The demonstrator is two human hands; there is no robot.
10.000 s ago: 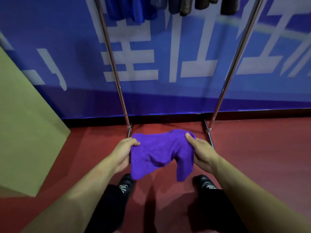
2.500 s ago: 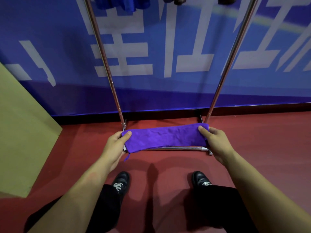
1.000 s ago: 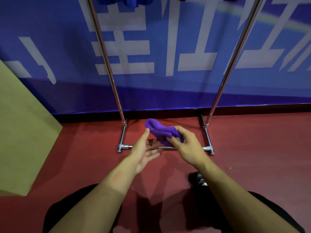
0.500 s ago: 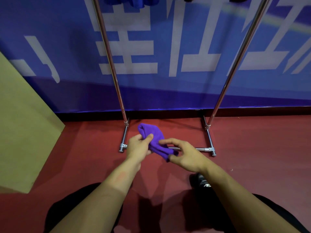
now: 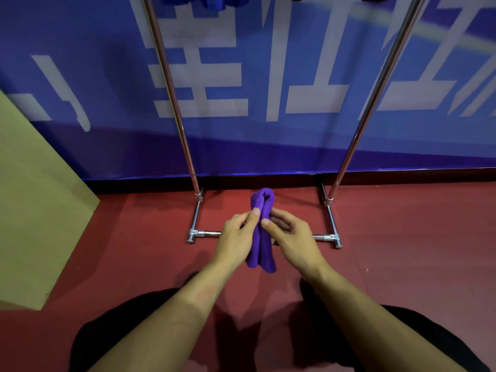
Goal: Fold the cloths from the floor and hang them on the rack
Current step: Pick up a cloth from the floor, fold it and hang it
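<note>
A purple cloth (image 5: 261,245), folded into a narrow doubled strip, hangs between my two hands above the red floor. My left hand (image 5: 239,237) pinches its left side with thumb and fingers. My right hand (image 5: 290,237) grips its right side, thumb on the front. The fold loops over at the top and the two ends dangle below my hands. The metal rack (image 5: 174,103) stands straight ahead, its two chrome uprights rising out of view. Edges of cloths hanging on the rack (image 5: 206,0) show at the top.
The rack's chrome base bar (image 5: 326,237) lies on the red floor just beyond my hands. A blue banner with white characters (image 5: 268,76) covers the wall behind. A yellow-green panel (image 5: 35,197) leans at the left. My dark trousers fill the bottom.
The cloth went from a long strip stretched between my hands to a doubled bundle. My hands came together, and now both hold it upright with the ends hanging down.
</note>
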